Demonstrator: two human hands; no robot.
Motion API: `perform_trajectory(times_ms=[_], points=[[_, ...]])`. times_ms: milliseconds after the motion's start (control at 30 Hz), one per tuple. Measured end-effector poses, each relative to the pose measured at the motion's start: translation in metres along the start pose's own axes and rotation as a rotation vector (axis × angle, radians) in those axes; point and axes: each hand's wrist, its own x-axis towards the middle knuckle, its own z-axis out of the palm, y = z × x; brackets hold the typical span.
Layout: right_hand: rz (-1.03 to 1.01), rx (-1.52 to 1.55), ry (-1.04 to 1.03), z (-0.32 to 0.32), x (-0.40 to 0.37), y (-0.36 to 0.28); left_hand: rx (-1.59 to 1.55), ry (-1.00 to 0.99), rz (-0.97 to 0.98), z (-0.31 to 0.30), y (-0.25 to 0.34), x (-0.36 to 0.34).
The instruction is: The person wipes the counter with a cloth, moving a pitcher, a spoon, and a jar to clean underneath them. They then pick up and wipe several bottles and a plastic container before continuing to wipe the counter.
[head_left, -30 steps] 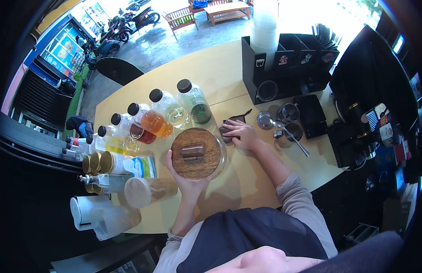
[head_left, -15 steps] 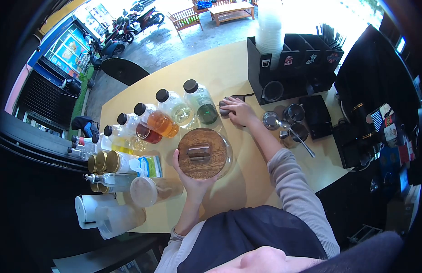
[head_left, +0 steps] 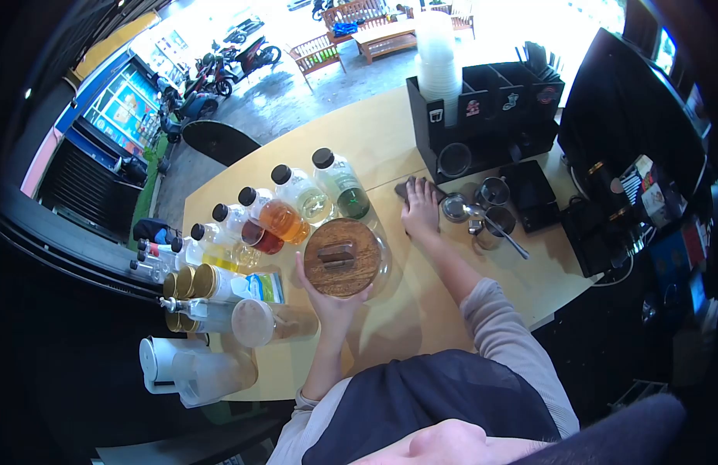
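Observation:
A round glass jar with a brown wooden lid [head_left: 342, 271] stands on the pale wooden table [head_left: 382, 329]. My left hand [head_left: 335, 304] is wrapped round the jar's near side, with the thumb up its left edge. Farther right, my right hand [head_left: 422, 208] lies flat, fingers spread, on a dark cloth [head_left: 406, 188]. Right beside it are a round metal lid [head_left: 454, 208] and metal cups, one with a long spoon [head_left: 517, 246]. Beyond the jar stand capped bottles with green [head_left: 351, 200], orange [head_left: 285, 225] and red [head_left: 262, 238] liquid.
A black organizer [head_left: 490, 116] with stacked plastic cups [head_left: 439, 70] stands at the back right. At the left are gold-lidded jars [head_left: 208, 279], a frosted container [head_left: 254, 322] and a white pitcher [head_left: 159, 363]. Motorcycles and wooden benches are outside.
My right hand has slid to the right over the table with the dark cloth beneath it, closer to the metal lid. My left hand still holds the jar. The view has shifted slightly.

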Motion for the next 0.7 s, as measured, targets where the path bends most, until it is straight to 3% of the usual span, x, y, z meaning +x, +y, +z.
perform_trajectory(times_ms=[100,167,233,367,700], points=[[-0.110,0.056,-0.089,-0.033,-0.036,0.008,-0.033,0.004,-0.005,0.005,0.008,0.002],[-0.277,0.184,-0.275,-0.051,-0.058,0.020,-0.041,0.000,-0.011,0.004,0.010,0.002],[-0.300,0.220,-0.304,-0.069,-0.082,0.028,0.077,-0.047,-0.150,-0.001,0.008,0.003],[-0.381,0.326,-0.400,-0.098,-0.117,0.041,0.058,-0.011,-0.170,0.009,0.011,0.005],[-0.381,0.346,-0.298,-0.120,-0.136,0.036,-0.034,-0.050,-0.116,0.034,-0.027,0.034]])
